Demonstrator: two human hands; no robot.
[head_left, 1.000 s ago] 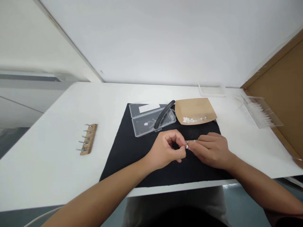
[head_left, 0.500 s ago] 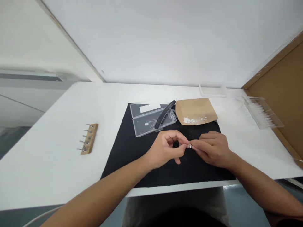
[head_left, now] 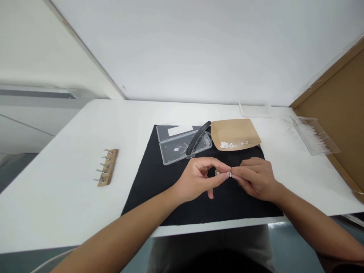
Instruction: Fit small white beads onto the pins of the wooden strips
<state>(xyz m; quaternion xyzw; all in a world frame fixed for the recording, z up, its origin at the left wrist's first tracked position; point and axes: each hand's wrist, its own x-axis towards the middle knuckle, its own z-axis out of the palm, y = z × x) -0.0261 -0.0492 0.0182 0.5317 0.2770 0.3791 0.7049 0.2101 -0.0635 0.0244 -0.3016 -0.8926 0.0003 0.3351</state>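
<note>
Above the black mat [head_left: 176,204], my left hand [head_left: 199,178] pinches a small shiny metal piece [head_left: 229,174] between thumb and index finger. Its other fingers are curled below. My right hand [head_left: 254,178] is closed at the same piece from the right, with thumb and index finger pressed together. The fingers cover most of the piece, and its kind is too small to make out. Partly behind the left fingers, a small tan item with a pale round spot [head_left: 218,173] shows over the mat.
A brown paper tray [head_left: 236,131] holds white bits. Beside it lie an open clear plastic case [head_left: 170,155] and a black curved handle [head_left: 197,138]. At left is a wooden strip with metal clips [head_left: 108,167]. A clear box of white tips [head_left: 313,136] stands far right.
My left thumb and index finger have shifted slightly right, closer to the right fingertips. The small tan item with the pale spot shows more. My right hand has hardly moved.
</note>
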